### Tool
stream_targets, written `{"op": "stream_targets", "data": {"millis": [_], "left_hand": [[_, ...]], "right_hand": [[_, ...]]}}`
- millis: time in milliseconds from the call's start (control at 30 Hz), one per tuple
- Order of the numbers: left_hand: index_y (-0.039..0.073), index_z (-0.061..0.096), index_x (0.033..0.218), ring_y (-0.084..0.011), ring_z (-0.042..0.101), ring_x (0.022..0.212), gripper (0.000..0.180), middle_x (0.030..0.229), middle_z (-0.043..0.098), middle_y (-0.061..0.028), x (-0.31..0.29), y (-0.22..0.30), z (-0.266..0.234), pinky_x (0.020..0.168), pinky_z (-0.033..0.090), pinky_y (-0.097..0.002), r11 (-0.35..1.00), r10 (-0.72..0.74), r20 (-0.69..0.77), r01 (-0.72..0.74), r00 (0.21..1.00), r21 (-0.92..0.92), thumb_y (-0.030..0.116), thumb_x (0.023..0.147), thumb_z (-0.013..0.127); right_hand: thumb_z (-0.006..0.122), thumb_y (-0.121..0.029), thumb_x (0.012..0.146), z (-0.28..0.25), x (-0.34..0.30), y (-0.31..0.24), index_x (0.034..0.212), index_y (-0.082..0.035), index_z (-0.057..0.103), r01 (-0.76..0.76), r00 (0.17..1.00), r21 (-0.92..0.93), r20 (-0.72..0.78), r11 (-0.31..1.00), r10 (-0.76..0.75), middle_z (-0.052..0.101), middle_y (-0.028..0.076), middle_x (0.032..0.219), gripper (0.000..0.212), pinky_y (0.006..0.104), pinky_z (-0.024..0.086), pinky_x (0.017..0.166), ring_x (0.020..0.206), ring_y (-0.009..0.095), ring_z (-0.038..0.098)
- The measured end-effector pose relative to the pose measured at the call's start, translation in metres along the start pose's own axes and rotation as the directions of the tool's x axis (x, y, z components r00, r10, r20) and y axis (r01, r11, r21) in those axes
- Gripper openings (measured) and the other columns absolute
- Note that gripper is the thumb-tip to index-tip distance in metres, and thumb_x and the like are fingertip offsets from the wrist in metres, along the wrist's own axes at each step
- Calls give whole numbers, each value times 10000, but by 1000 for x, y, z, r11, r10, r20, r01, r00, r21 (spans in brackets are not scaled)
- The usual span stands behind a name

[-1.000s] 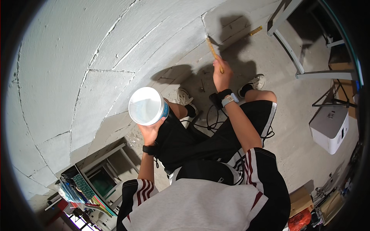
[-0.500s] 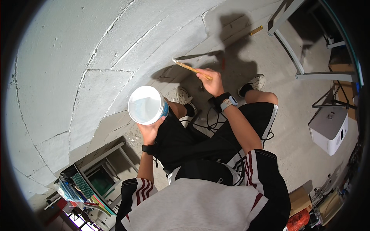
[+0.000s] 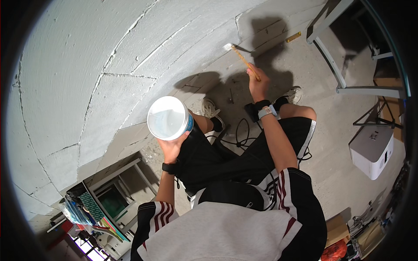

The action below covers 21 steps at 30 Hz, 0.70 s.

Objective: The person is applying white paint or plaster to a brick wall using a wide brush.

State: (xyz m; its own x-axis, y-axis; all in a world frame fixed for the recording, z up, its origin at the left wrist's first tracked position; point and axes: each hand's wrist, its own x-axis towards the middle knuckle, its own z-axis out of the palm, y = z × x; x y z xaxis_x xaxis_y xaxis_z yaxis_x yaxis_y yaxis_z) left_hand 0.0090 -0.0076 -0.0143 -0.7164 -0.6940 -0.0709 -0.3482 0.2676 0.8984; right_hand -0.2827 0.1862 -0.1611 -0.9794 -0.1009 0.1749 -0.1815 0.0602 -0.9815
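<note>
My left hand (image 3: pixel 171 147) grips a white plastic tub (image 3: pixel 188 123) from below, its open top tilted toward me; pale white paint shows inside. In my right hand (image 3: pixel 258 83) is a paintbrush (image 3: pixel 244 61) with a worn yellowish handle, held near the handle's end. White paint coats the brush tip, which rests at the lower part of the block wall (image 3: pixel 130 52). The wall is whitish, with cracked joints between its blocks. Below the brush the wall looks greyer.
At the right stand a grey metal frame (image 3: pixel 328 63) and a white box-shaped device (image 3: pixel 370 152). A yellow strip (image 3: pixel 293 37) lies by the wall's foot. Black cable (image 3: pixel 244 140) loops on the floor between my legs. A loaded shelf (image 3: pixel 93 209) stands at lower left.
My right hand has moved right and slightly farther away, carrying the brush tip rightward and upward along the wall. The tub in my left hand has barely shifted.
</note>
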Motion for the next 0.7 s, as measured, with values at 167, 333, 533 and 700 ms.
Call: {"op": "stream_targets", "data": {"millis": [167,333,533,700], "left_hand": [[-58,425,1326,-242,597,1121,832,1243,590,-156,-2,-7,-4,971,485,-373,1000,17,-36,-17,999,9,71,659,906],[-63,457,1303,-240,606,1103,792,1220,607,-149,1,3,2,964,489,-370,1000,19,-3,-20,1000,-15,63,661,903],[-69,492,1269,-227,625,1060,748,1179,634,-141,-1,9,2,942,498,-358,1000,-4,-1,4,1000,-14,42,656,905],[-74,501,1256,-229,627,1056,737,1181,636,-143,-1,12,6,936,500,-356,1000,7,-13,-7,1000,-14,47,653,908]], "right_hand": [[654,-118,942,5,-3,-8,1163,-23,686,-58,983,-78,-180,995,43,689,96,897,243,300,501,709,809,144,647],[661,-96,909,25,-36,-27,1161,-35,681,18,998,-60,69,998,-14,631,166,831,259,357,479,634,707,306,616],[685,-53,896,20,-38,-49,1097,13,688,100,959,-32,269,995,-87,621,129,788,212,288,462,612,674,169,596],[642,-56,901,1,-5,-35,1097,-15,706,37,996,1,-76,999,-37,600,157,769,210,351,454,591,654,232,592]]}}
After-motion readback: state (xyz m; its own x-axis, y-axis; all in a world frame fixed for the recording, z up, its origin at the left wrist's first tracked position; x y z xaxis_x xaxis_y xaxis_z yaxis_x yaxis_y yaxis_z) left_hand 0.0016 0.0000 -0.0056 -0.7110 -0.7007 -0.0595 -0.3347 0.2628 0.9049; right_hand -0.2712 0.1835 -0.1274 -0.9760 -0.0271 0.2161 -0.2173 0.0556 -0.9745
